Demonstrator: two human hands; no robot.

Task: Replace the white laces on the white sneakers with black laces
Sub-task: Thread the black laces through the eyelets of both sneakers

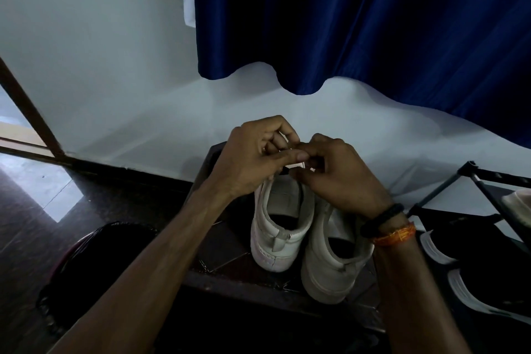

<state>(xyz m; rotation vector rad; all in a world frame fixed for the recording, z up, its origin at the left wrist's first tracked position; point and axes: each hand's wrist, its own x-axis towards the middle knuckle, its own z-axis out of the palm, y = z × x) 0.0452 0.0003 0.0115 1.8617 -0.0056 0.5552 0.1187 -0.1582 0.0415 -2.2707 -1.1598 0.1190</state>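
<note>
Two white sneakers stand side by side, heels toward me, on a dark wooden stool (224,253). The left sneaker (280,227) sits a little farther back than the right sneaker (333,261). Both hands work over the front of the left sneaker. My left hand (255,158) has its fingers curled and pinches a white lace near the tongue. My right hand (336,172) meets it, fingers curled, pinching the same lace end. The eyelets and most of the lace are hidden behind the hands. No black lace shows.
A dark bin with a black liner (94,270) stands at the lower left. A black shoe rack (488,195) with dark shoes with white soles (459,276) is on the right. A blue curtain (359,23) hangs over the white wall behind.
</note>
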